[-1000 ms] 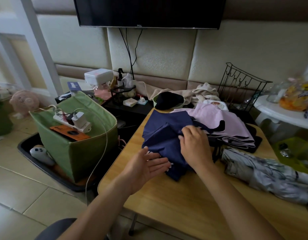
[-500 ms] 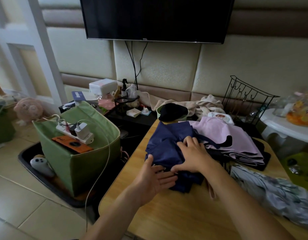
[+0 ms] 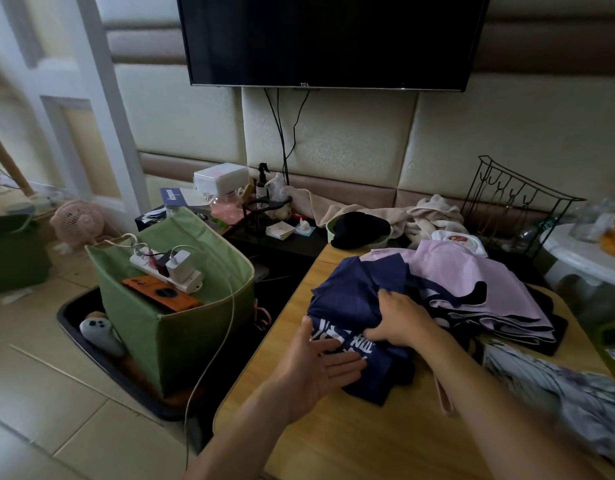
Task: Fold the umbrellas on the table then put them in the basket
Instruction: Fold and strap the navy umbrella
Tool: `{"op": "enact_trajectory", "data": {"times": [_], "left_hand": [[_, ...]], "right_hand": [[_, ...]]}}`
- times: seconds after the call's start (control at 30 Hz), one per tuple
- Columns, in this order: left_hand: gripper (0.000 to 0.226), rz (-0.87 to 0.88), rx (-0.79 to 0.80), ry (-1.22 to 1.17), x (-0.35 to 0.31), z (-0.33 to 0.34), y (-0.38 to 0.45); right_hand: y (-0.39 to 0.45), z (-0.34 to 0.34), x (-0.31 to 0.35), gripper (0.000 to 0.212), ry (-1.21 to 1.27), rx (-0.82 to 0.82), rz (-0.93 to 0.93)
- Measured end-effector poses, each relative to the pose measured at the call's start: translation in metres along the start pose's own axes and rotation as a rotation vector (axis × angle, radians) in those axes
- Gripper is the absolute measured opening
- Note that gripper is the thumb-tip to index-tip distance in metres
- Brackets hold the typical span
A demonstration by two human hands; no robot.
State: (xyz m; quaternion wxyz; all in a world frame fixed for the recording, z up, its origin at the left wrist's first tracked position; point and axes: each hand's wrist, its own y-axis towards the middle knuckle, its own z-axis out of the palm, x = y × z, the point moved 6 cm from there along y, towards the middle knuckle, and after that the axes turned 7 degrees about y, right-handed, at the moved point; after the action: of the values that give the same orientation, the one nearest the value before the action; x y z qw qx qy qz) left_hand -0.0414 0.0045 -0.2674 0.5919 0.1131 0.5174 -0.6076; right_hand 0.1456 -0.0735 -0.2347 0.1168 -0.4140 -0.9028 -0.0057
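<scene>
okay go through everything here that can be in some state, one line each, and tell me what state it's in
Navy umbrella: collapsed, canopy bunched on the table.
Right hand: grips the navy canopy.
Left hand: open, fingers on the canopy.
Pink umbrella: collapsed, fabric loose.
Grey umbrella: collapsed, lying flat.
Green basket: open-topped.
TV: screen dark.

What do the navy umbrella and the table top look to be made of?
Navy umbrella: thin woven synthetic cloth, matte, seemingly; it creases softly and carries white print. Table top: light wood or wood-look laminate, smooth, with faint sheen; grain lines show, which one is unclear.
</scene>
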Motion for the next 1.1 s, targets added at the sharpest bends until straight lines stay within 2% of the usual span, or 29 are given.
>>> {"op": "enact_trajectory", "data": {"times": [0.07, 0.17, 0.27, 0.33, 0.4, 0.47, 0.53, 0.63, 0.73, 0.83, 1.0, 1.1], "left_hand": [[0.088, -0.018, 0.007, -0.014, -0.001, -0.002, 0.002], [0.102, -0.068, 0.033, -0.014, 0.001, -0.006, 0.004], [0.119, -0.141, 0.084, 0.015, 0.003, -0.009, 0.005], [0.124, -0.152, 0.107, -0.016, -0.002, -0.009, 0.004], [0.108, -0.089, 0.073, -0.132, -0.016, -0.014, 0.006], [0.098, -0.031, 0.048, -0.15, -0.031, -0.021, 0.008], [0.091, -0.01, 0.113, -0.036, -0.039, -0.02, 0.005], [0.054, 0.155, 0.179, 0.193, -0.046, -0.008, 0.001], [0.039, 0.366, 0.092, 0.327, -0.054, 0.004, -0.003], [0.02, 0.539, -0.068, 0.375, -0.065, 0.004, -0.003], [0.031, 0.561, -0.197, 0.374, -0.064, 0.001, 0.0], [0.032, 0.592, -0.479, 0.501, -0.063, -0.016, -0.003]], "right_hand": [[-0.007, 0.0, 0.004, 0.052, 0.025, 0.022, 0.002], [-0.027, -0.01, 0.016, 0.045, 0.026, -0.041, -0.036], [-0.056, -0.03, 0.035, 0.05, 0.002, -0.16, -0.161], [-0.082, -0.043, 0.047, 0.065, -0.019, -0.188, -0.252], [-0.106, -0.048, 0.05, 0.077, -0.023, -0.169, -0.28], [-0.123, -0.044, 0.049, 0.08, -0.031, -0.134, -0.305], [-0.13, -0.035, 0.046, 0.078, -0.061, -0.087, -0.348], [-0.128, -0.019, 0.037, 0.078, -0.097, -0.065, -0.336], [-0.126, -0.006, 0.031, 0.077, -0.105, -0.232, -0.323], [-0.118, 0.011, 0.024, 0.073, -0.075, -0.408, -0.277], [-0.105, 0.031, 0.022, 0.052, -0.047, -0.503, -0.243], [-0.096, 0.033, 0.017, 0.052, -0.033, -0.525, -0.187]]}}
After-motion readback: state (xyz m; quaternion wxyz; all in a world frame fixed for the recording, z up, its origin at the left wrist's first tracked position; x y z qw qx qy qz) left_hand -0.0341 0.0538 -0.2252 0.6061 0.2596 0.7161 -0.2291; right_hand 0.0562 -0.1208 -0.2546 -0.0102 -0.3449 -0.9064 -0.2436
